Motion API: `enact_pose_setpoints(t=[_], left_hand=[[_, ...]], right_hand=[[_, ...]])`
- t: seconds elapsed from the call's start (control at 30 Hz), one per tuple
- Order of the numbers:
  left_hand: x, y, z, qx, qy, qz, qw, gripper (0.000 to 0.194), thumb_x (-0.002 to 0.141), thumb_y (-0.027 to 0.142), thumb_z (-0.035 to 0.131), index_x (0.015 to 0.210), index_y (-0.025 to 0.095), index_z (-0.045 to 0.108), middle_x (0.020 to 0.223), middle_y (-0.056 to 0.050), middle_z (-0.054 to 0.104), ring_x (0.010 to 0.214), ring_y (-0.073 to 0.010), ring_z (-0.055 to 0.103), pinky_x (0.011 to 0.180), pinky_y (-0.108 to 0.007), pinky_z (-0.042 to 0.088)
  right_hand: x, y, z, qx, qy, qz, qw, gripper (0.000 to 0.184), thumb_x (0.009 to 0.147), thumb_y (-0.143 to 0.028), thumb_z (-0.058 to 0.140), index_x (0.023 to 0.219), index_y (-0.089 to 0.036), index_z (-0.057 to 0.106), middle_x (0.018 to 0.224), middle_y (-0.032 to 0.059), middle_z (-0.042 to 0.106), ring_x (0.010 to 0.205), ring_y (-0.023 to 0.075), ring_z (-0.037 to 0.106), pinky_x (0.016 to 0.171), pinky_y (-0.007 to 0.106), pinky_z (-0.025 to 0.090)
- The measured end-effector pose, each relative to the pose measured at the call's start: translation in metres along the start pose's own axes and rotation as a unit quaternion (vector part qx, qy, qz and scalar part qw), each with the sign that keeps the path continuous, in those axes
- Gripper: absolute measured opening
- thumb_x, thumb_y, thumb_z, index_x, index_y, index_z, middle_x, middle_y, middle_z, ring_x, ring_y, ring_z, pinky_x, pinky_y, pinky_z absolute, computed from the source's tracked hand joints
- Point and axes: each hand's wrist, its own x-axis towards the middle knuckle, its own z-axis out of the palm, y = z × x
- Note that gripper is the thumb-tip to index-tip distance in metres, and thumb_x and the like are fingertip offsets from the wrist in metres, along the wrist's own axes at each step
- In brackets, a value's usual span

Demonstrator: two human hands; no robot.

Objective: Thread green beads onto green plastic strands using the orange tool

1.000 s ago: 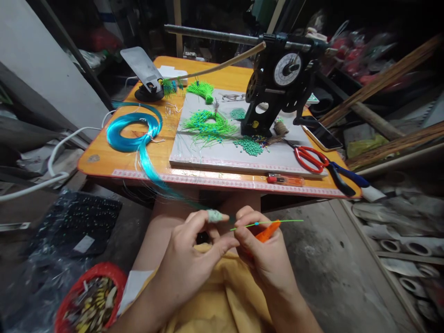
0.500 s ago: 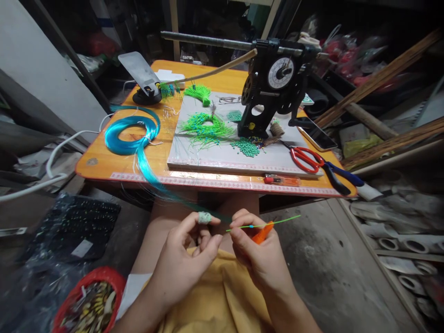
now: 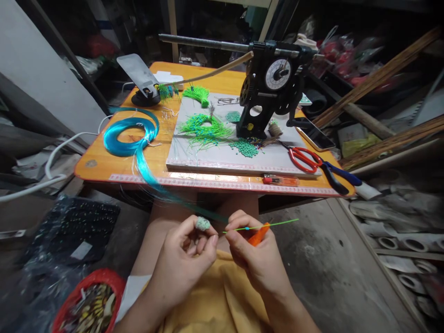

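Note:
My right hand [image 3: 258,252] pinches a thin bright-green cord [image 3: 282,223] between thumb and index finger. The cord carries a small blue bead [image 3: 247,228] and sticks out to the right. An orange tool [image 3: 258,235], its kind hidden, is tucked in the same hand. My left hand [image 3: 189,249] is closed just left of the cord's short end, thumb and index fingertips together. Whatever they may hold is too fine to see. A speckled green wrap [image 3: 203,224] covers its index finger. Teal filament [image 3: 147,173] runs from a coil [image 3: 118,148] down toward my right hand.
On the wooden table [image 3: 93,159] a grey board [image 3: 208,159] bears green cord bundles [image 3: 204,129], green beads [image 3: 246,148] and a black cranked machine [image 3: 258,92]. Red-handled scissors [image 3: 305,159], a lighter [image 3: 279,180] and a phone [image 3: 316,138] lie right. A red basin [image 3: 116,275] stands lower left.
My left thumb and index fingertips have come together from apart, beside the cord's short end. My right hand keeps its pinch on the cord. The view has shifted slightly.

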Motion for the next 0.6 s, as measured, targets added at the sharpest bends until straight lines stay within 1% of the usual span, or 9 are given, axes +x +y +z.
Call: enact_pose_setpoints(t=[0.1, 0.13, 0.2, 0.23, 0.3, 0.4, 0.53, 0.6], left_hand=[[-0.0008, 0.0015, 0.0003, -0.004, 0.008, 0.007, 1.000, 0.003, 0.083, 0.022, 0.067, 0.082, 0.020, 0.065, 0.064, 0.005, 0.048, 0.058, -0.0096, 0.044, 0.055, -0.016, 0.042], [-0.0008, 0.0019, 0.0001, -0.009, 0.015, 0.007, 1.000, 0.004, 0.083, 0.022, 0.068, 0.086, 0.020, 0.066, 0.065, 0.005, 0.048, 0.058, -0.0098, 0.045, 0.055, -0.016, 0.043], [-0.0005, 0.0022, -0.0004, -0.015, 0.020, 0.005, 1.000, 0.012, 0.081, 0.023, 0.070, 0.093, 0.021, 0.068, 0.065, 0.005, 0.049, 0.058, -0.0102, 0.046, 0.055, -0.016, 0.043], [-0.0002, 0.0021, -0.0006, -0.015, 0.017, 0.005, 1.000, 0.013, 0.081, 0.023, 0.071, 0.093, 0.021, 0.068, 0.065, 0.005, 0.050, 0.058, -0.0102, 0.046, 0.054, -0.016, 0.043], [0.0003, 0.0015, -0.0008, -0.009, 0.002, 0.004, 1.000, 0.006, 0.081, 0.024, 0.070, 0.085, 0.020, 0.067, 0.065, 0.004, 0.050, 0.058, -0.0101, 0.046, 0.053, -0.016, 0.042], [0.0002, 0.0007, 0.0001, -0.006, -0.005, 0.001, 1.000, 0.011, 0.084, 0.025, 0.068, 0.076, 0.019, 0.064, 0.067, 0.003, 0.051, 0.059, -0.0103, 0.047, 0.055, -0.017, 0.044], [-0.0001, 0.0021, 0.0015, -0.017, -0.004, 0.013, 1.000, 0.010, 0.086, 0.025, 0.068, 0.078, 0.018, 0.068, 0.070, 0.001, 0.056, 0.064, -0.0118, 0.053, 0.059, -0.018, 0.047], [0.0003, 0.0038, 0.0014, -0.018, 0.004, 0.035, 0.999, 0.010, 0.085, 0.024, 0.069, 0.077, 0.019, 0.071, 0.070, 0.001, 0.058, 0.065, -0.0123, 0.055, 0.059, -0.019, 0.048]], right_hand=[[-0.0003, -0.0008, -0.0002, -0.005, -0.002, -0.005, 1.000, 0.015, 0.081, -0.033, 0.079, 0.078, -0.021, 0.073, 0.083, -0.0013, 0.057, 0.043, 0.0015, 0.029, 0.035, 0.020, 0.020], [-0.0004, -0.0008, -0.0005, -0.005, 0.000, -0.006, 1.000, 0.014, 0.081, -0.033, 0.079, 0.078, -0.021, 0.073, 0.082, -0.0015, 0.057, 0.043, 0.0017, 0.030, 0.036, 0.020, 0.020], [-0.0005, -0.0004, -0.0015, -0.008, 0.001, -0.008, 1.000, 0.014, 0.082, -0.033, 0.079, 0.078, -0.021, 0.073, 0.082, -0.0020, 0.056, 0.044, 0.0020, 0.031, 0.037, 0.020, 0.021], [-0.0005, -0.0001, -0.0020, -0.009, -0.001, -0.009, 1.000, 0.014, 0.082, -0.033, 0.079, 0.078, -0.021, 0.073, 0.082, -0.0020, 0.056, 0.044, 0.0020, 0.031, 0.037, 0.020, 0.021], [-0.0006, 0.0006, -0.0027, -0.013, -0.008, -0.009, 1.000, 0.013, 0.082, -0.033, 0.079, 0.079, -0.021, 0.073, 0.084, -0.0020, 0.055, 0.045, 0.0017, 0.030, 0.037, 0.020, 0.021], [-0.0007, 0.0010, -0.0025, -0.019, -0.016, 0.000, 1.000, 0.013, 0.083, -0.033, 0.078, 0.080, -0.021, 0.073, 0.084, -0.0024, 0.054, 0.045, 0.0015, 0.031, 0.038, 0.020, 0.021], [-0.0008, 0.0005, -0.0006, -0.014, -0.017, 0.005, 1.000, 0.014, 0.082, -0.033, 0.079, 0.079, -0.020, 0.073, 0.083, -0.0021, 0.054, 0.046, 0.0022, 0.033, 0.039, 0.020, 0.022], [-0.0008, 0.0001, 0.0003, -0.013, -0.017, 0.004, 1.000, 0.016, 0.082, -0.034, 0.079, 0.078, -0.020, 0.073, 0.083, -0.0020, 0.054, 0.046, 0.0026, 0.033, 0.039, 0.020, 0.022]])
